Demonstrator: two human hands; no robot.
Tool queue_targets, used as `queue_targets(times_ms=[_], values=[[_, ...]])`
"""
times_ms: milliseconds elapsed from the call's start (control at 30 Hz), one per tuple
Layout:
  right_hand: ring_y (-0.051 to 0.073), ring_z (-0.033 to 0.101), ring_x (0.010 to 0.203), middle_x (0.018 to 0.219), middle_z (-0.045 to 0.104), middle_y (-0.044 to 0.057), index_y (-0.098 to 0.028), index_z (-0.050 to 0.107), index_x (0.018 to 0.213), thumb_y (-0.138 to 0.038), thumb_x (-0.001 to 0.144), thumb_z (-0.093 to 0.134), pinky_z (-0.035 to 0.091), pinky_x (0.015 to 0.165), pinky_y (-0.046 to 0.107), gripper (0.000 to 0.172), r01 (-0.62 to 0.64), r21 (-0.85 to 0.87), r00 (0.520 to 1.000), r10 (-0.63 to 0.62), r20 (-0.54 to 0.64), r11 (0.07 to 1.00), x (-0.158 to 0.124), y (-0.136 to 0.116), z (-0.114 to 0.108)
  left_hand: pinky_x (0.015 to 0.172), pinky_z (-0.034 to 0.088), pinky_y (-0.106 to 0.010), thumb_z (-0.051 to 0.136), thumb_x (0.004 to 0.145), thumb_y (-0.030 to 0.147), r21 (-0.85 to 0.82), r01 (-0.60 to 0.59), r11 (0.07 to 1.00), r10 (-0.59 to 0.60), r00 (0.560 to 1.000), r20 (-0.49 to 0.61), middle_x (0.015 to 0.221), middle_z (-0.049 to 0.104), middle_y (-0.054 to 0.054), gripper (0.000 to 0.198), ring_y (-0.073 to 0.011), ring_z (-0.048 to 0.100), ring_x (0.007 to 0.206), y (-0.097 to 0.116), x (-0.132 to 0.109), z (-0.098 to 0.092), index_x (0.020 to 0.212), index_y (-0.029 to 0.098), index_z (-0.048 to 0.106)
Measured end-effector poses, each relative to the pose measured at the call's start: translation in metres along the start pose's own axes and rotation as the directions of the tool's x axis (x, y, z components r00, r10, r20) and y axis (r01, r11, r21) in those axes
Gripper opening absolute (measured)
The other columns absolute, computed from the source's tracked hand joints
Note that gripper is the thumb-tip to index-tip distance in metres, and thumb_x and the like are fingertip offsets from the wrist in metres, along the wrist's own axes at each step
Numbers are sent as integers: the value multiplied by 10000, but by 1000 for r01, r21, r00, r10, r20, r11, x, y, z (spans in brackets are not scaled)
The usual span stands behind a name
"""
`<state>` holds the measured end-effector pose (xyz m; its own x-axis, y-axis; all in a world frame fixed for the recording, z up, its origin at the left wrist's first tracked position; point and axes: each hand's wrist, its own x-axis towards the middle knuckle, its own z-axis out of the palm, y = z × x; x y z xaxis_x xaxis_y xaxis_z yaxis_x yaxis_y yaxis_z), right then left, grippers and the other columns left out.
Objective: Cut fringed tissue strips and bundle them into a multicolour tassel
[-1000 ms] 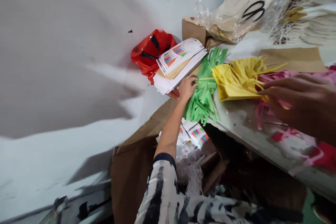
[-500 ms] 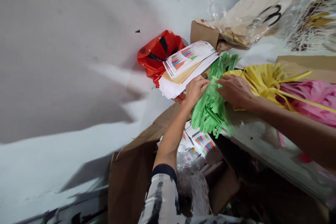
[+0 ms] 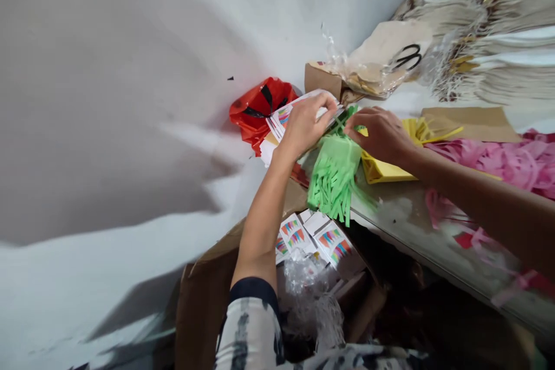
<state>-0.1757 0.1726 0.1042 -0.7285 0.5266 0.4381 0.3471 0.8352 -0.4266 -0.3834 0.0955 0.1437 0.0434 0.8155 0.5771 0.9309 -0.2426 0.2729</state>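
A green fringed tassel bundle [image 3: 335, 165] lies at the table edge, its cut strips hanging down over the side. Just above its upper end, my left hand [image 3: 307, 122] is closed in a pinch on a thin green strip [image 3: 340, 121]. My right hand [image 3: 380, 132] pinches the same strip from the other side, so it spans the short gap between my fingertips. Under my right wrist sits a yellow fringed bundle [image 3: 384, 172], partly covered by the hand. Printed white cards [image 3: 282, 115] lie behind my left hand.
Below is an open cardboard box [image 3: 203, 306] with printed cards [image 3: 333, 241] and clear plastic inside. Pink strips [image 3: 489, 159] spread along the right. A red bag [image 3: 249, 107] rests by the wall. Black-handled scissors [image 3: 407, 58] lie on plastic; cream fringed bundles [image 3: 515, 69] sit behind.
My hands have risen off the middle of the green bundle to its top end, with a thin strip now between them. The green bundle lies flatter, and the view has shifted slightly.
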Motion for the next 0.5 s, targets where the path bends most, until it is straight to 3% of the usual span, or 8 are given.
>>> queue_targets(times_ms=[67,100,233,300,367,433,500], values=[[251,634,1095,1179,751,151,-126,773,1103,-322,1007,464,410,966,371,378,-17,-1,1000,17,-17,1000,-8,1,-9,968,498,-325,540,1060,449,-48,179,983,-183,978,-100,1001,701,-46,268,-155,650,950,-5,0,6,1005,196,609],[255,639,1079,1168,753,158,-124,774,1112,-311,1002,462,416,950,373,379,-25,-2,999,25,-21,1000,-14,2,-12,956,499,-330,568,1040,503,-63,310,949,-316,937,-149,936,685,-38,320,-151,636,906,-8,-5,15,954,196,590],[279,653,1063,1165,763,170,-140,787,1089,-264,967,489,437,924,392,344,-43,1,999,43,2,999,-46,13,-19,881,513,-413,769,892,546,-72,488,870,-493,860,-133,670,510,15,502,-210,627,827,-14,-52,67,704,214,443],[288,660,1065,1181,766,165,-157,789,1079,-261,956,509,450,920,401,323,-43,11,999,43,23,999,-64,18,-21,896,501,-439,813,870,479,-107,541,834,-552,825,-126,652,486,18,525,-228,629,870,-10,-73,88,660,215,410],[293,669,1076,1189,771,151,-173,788,1068,-260,954,515,462,927,409,308,-45,23,999,44,31,999,-80,20,-26,936,483,-442,831,869,364,-284,573,769,-623,771,-130,655,495,18,471,-220,622,911,-6,-80,99,659,193,445],[288,679,1087,1188,777,134,-182,786,1053,-261,955,517,472,937,409,298,-51,38,998,50,25,998,-95,22,-33,962,475,-424,810,886,261,-486,556,674,-682,722,-121,660,510,24,349,-192,610,908,-5,-72,98,707,156,530],[278,692,1078,1179,781,122,-185,785,1046,-273,962,517,482,935,402,294,-61,52,998,60,8,997,-108,22,-44,956,487,-395,780,904,211,-592,509,624,-695,709,-123,684,535,31,204,-161,595,869,-5,-51,85,817,124,617]])
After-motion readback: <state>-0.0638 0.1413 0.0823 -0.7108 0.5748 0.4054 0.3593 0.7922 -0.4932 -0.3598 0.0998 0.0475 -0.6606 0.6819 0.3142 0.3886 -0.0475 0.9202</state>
